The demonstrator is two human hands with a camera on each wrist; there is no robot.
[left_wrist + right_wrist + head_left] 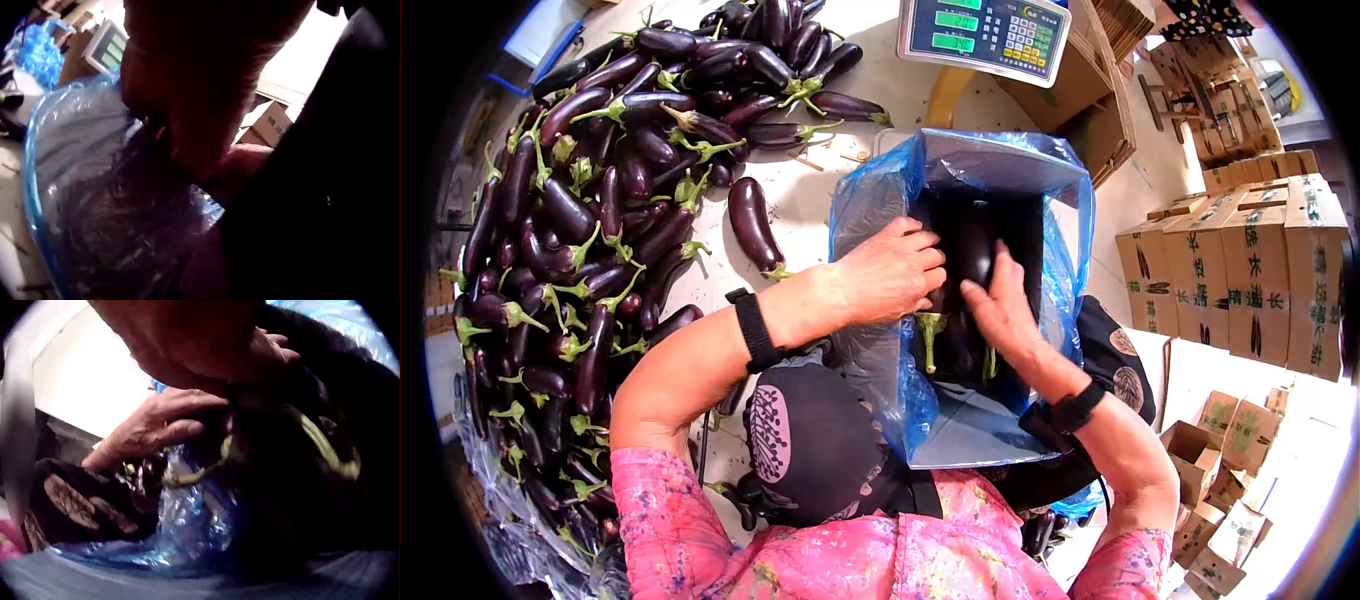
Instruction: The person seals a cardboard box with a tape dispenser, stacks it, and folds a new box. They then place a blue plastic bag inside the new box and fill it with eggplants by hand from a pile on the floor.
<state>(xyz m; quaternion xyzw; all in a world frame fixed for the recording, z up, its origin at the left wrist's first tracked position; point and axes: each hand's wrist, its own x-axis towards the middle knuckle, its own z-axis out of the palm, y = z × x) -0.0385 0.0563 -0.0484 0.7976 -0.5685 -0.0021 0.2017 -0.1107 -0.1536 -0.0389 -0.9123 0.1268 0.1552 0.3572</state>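
Observation:
An open box [975, 420] lined with a blue plastic bag [878, 190] stands before the person, with dark purple eggplants inside. The left hand [890, 272] reaches over its left wall, and its gently bent fingers rest on the eggplants beside a green stem [929, 335]. Inside, the right hand [1007, 312] holds a glossy eggplant [975, 245], thumb on one side and fingers on the other. In the right wrist view the left hand [153, 422] is beside an eggplant with a curved stem [224, 453]. The left wrist view is mostly dark, with the bag [87, 181] showing.
A big heap of eggplants [600, 230] covers the table's left, and a single eggplant [754, 225] lies between heap and box. A digital scale [985, 38] stands behind the box. Printed cartons [1240, 270] are stacked at the right, with opened cartons [1195, 460] below them.

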